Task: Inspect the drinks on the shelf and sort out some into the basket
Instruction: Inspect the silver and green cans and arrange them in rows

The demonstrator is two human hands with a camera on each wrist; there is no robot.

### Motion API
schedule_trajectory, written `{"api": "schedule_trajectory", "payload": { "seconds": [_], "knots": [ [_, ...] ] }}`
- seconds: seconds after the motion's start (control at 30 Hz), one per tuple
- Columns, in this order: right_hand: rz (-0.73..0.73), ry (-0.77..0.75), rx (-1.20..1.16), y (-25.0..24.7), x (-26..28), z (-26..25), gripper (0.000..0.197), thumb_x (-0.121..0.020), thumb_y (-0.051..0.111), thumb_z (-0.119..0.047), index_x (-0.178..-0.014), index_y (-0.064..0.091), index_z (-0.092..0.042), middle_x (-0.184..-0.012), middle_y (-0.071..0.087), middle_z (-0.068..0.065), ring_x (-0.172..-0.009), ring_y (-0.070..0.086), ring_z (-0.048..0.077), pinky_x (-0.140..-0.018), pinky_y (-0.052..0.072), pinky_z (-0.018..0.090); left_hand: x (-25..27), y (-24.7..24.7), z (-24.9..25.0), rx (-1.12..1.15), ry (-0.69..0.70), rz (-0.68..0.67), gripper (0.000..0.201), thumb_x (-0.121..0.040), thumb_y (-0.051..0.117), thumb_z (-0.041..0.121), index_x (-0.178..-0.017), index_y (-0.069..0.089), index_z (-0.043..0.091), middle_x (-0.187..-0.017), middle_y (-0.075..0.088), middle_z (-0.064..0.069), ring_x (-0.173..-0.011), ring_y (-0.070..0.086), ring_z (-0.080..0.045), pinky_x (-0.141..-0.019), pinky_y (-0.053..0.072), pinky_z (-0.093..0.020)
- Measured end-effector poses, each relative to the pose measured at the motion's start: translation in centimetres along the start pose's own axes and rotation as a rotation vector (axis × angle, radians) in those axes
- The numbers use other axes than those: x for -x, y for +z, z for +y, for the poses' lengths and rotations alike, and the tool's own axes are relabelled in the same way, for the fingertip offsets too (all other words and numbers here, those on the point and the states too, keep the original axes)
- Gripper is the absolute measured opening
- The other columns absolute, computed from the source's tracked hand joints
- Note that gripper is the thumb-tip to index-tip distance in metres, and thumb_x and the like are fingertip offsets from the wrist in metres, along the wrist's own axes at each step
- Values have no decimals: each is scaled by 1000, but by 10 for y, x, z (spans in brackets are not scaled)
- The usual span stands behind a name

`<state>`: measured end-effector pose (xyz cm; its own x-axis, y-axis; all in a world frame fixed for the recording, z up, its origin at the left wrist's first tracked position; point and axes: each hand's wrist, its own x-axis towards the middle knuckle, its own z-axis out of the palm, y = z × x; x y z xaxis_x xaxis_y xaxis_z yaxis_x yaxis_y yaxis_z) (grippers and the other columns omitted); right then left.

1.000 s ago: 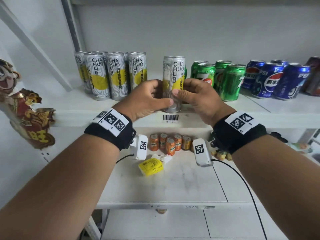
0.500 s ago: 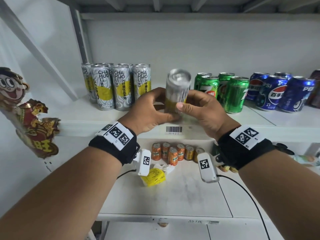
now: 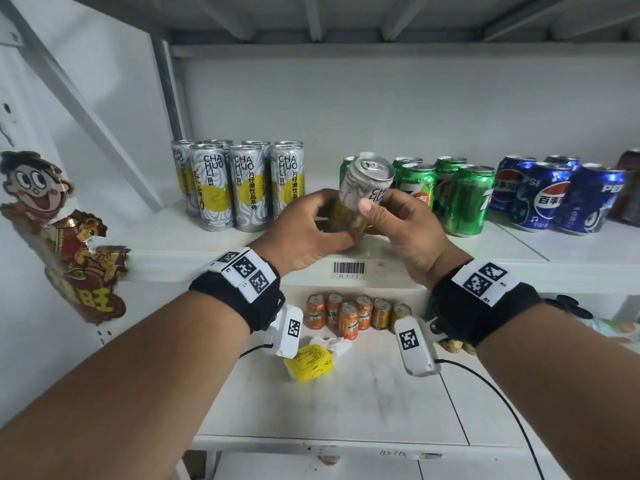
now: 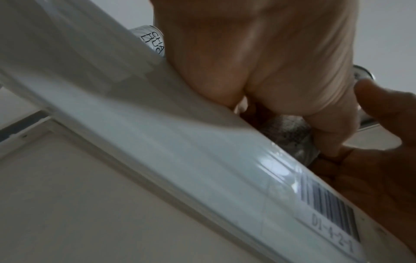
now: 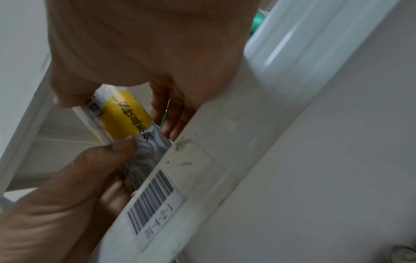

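So both hands are on one tall silver can (image 3: 363, 192), tipped top-toward-the-face just above the shelf (image 3: 194, 261) lip: left hand (image 3: 308, 230) wraps the bottom, right hand (image 3: 398, 226) pinches the middle. Looks like the inspect step. Next is probably keep or basket, which isn't in view. Green cans (image 3: 464, 199) sit close on the right, more room left
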<state>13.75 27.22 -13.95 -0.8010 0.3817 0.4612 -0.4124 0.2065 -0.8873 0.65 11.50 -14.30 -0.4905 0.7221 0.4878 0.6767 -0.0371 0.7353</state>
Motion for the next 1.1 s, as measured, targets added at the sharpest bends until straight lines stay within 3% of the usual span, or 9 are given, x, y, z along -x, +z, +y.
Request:
{"api": "schedule_trajectory", "payload": {
  "seconds": [0.13, 0.23, 0.33, 0.4, 0.5, 0.6, 0.77, 0.97, 1.1],
  "knots": [
    [64, -50, 10, 6, -6, -23, 36, -85, 84, -22, -114, 68, -9, -107, 75, 11, -92, 70, 17, -80, 58, 32, -2, -5, 6, 7, -69, 12, 49, -78, 97, 37, -119, 71, 30, -109, 81, 16, -100, 78, -5, -90, 66, -35],
    [40, -74, 68, 17, -14, -47, 33, -87, 84, -14, -115, 68, -8, -111, 77, 16, -91, 71, 19, -84, 61, 40, 1, -17, 13, -36, -80, 1, 46, -75, 97, 36, -112, 72, 26, -103, 82, 15, -92, 79, -5, -76, 64, -26],
    [-13, -99, 178, 38, -23, -66, 37, -85, 86, -14, -115, 67, -2, -112, 74, 24, -85, 71, 20, -76, 63, 36, 3, -38, 21, -45, -80, -7, 47, -73, 96, 35, -113, 74, 22, -104, 83, 5, -97, 80, -15, -86, 66, -40],
    [-36, -101, 231, 60, -30, -73, 37, -84, 88, -14, -112, 67, -1, -109, 73, 28, -80, 67, 22, -71, 60, 45, 7, -59, 30, -22, -68, 61, 57, -67, 96, 38, -116, 72, 21, -108, 83, 1, -102, 80, -19, -91, 65, -44],
    [-32, -131, 315, 95, -41, -81, 31, -82, 89, -17, -103, 69, -3, -92, 74, 18, -74, 67, 22, -75, 61, 46, 15, -97, 45, -43, -25, 172, 66, -57, 95, 42, -113, 71, 20, -106, 81, -4, -99, 79, -20, -91, 66, -49],
    [-60, -144, 368, 133, -53, -91, 34, -81, 90, -26, -101, 71, -5, -97, 76, 20, -82, 74, 35, -79, 63, 50, 28, -143, 55, -113, -30, 253, 71, -52, 98, 39, -114, 69, 20, -107, 80, -4, -104, 78, -27, -94, 65, -52],
    [-163, -235, 558, 183, -71, -113, 24, -91, 77, -41, -97, 76, -18, -94, 77, 3, -85, 71, 16, -76, 58, 37, 48, -206, 62, -281, -112, 267, 59, -62, 102, 24, -111, 70, 19, -99, 79, 1, -90, 78, -14, -84, 68, -42],
    [-215, -413, 902, 239, -103, -125, 17, -95, 67, -29, -104, 76, -17, -98, 72, -3, -94, 67, 17, -73, 49, 27, 57, -267, 48, -520, -219, 296, 48, -71, 95, 30, -108, 68, 16, -98, 75, 0, -87, 72, -17, -68, 57, -29],
    [-262, -433, 1135, 265, -129, -116, 24, -93, 68, -30, -111, 75, -16, -113, 72, 3, -106, 63, 22, -86, 47, 28, 55, -289, 32, -559, -272, 285, 43, -71, 95, 25, -103, 67, 15, -97, 73, -1, -83, 69, -15, -62, 50, -26]
  ]
}}
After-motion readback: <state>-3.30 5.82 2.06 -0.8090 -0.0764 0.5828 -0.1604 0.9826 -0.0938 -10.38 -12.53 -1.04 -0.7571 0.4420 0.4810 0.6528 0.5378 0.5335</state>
